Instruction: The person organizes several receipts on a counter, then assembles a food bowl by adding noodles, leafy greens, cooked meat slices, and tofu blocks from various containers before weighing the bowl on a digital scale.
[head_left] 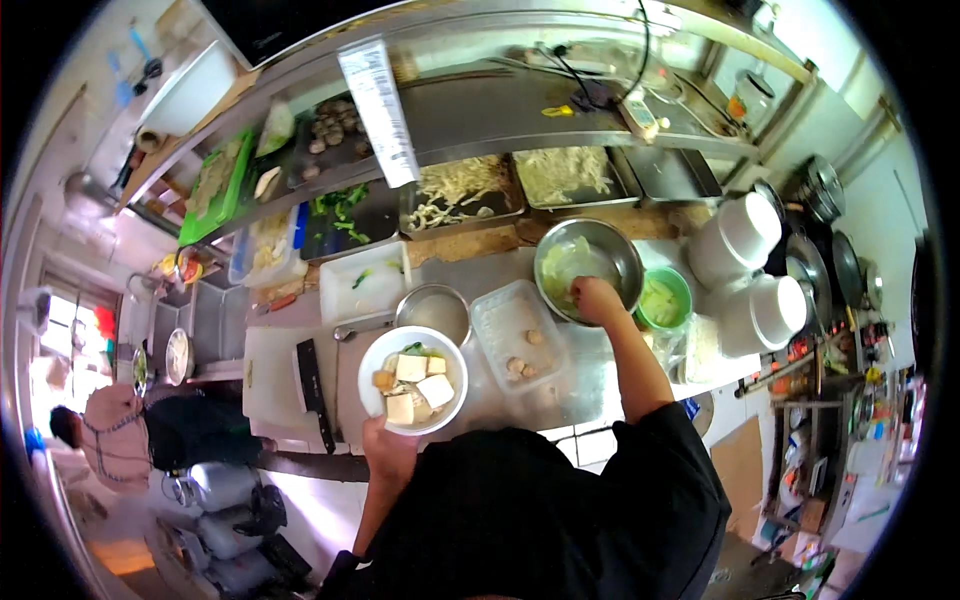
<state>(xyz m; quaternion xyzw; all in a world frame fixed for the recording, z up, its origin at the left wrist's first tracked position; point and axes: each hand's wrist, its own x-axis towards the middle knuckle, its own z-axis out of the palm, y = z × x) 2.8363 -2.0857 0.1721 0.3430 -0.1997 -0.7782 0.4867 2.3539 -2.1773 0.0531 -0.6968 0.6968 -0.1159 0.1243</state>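
Observation:
My left hand [392, 448] grips the near rim of a white bowl [457, 408]. Inside the bowl lie several pale tofu blocks [411, 368], a browner piece and some green leaves. My right hand [597, 300] reaches into a steel mixing bowl [627, 262], its fingers drawn together low inside. What they pinch, if anything, is hidden. Pale green vegetable pieces [568, 258] lie in that bowl beside the fingers. Against its right side stands a green basin [682, 300] with similar pale pieces. A clear plastic tub [490, 340] with a few brownish balls sits between my two hands.
A cleaver [312, 390] lies on the white cutting board [270, 370] at left. Behind are a steel bowl [440, 307], a white tray [335, 305] and trays of mushrooms [465, 185] under a shelf. Stacked white bowls [740, 235] stand right. Another person [190, 430] is at far left.

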